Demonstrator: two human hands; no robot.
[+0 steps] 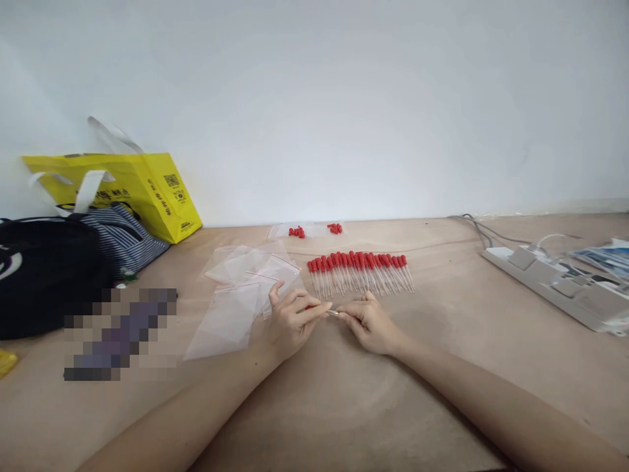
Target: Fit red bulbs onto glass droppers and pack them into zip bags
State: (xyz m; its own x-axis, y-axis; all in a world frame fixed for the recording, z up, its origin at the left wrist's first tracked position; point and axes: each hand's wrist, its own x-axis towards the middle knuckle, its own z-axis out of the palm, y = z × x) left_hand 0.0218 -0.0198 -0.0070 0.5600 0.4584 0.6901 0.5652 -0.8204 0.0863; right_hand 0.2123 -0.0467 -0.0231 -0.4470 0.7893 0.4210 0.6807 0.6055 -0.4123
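Between my two hands lies a thin clear dropper (333,313), held near the table's middle. My left hand (296,321) is closed around its red bulb end, of which a bit of red shows between the fingers. The fingertips of my right hand (367,321) pinch the thin end. Just beyond the hands is a row of several droppers (361,262) with red bulbs, side by side, thin ends toward me. Flat clear zip bags (230,318) overlap to the left, one partly behind my left hand.
Small red bulbs (297,232) rest on clear plastic near the wall. At left are a yellow bag (170,196), a striped bag (120,236), a black bag (44,282) and a blurred-out object (120,334). A power strip (550,288) with plugs and cables is at right.
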